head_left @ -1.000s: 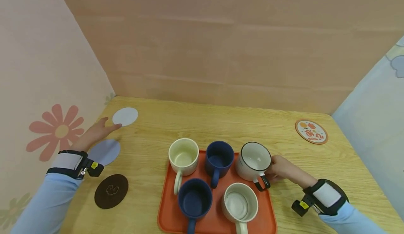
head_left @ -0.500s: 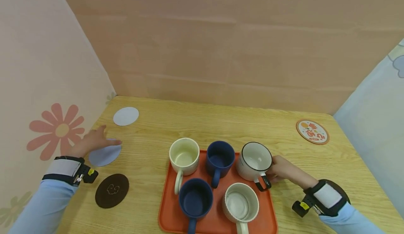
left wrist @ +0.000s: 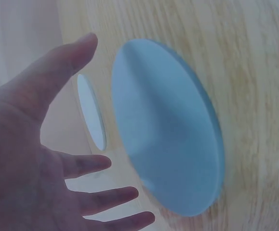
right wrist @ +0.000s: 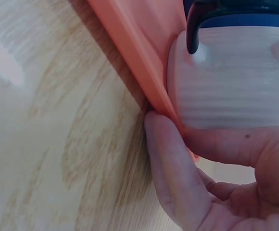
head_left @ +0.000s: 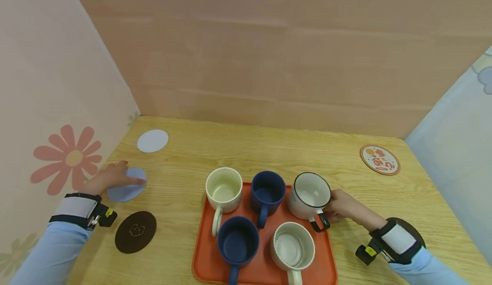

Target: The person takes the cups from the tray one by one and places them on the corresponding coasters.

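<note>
Five upright on the tray, head view: cream mug, rear blue mug, front blue mug, white mug, pale mug. Coasters out at the left: white coaster, blue coaster, brown coaster. Printed coaster at far right; dark round partly hidden behind the right wrist, probably another. Judgement: spreading of coasters looks done. No mug is off the tray, so any work with the mugs looks unstarted. Left hand over the blue coaster; right hand at the tray's edge beside the white mug.

Table: light wood grain. Back wall brown, creased like paper; left wall pale, pink flower on it; right wall light blue.

Left wrist view: fingers spread, nothing held. Blue coaster flat on the wood, white coaster beyond. Contact not seen.

Right wrist view: thumb and fingers pinch the tray rim. Whether the thumb also touches the white mug, cannot tell.
</note>
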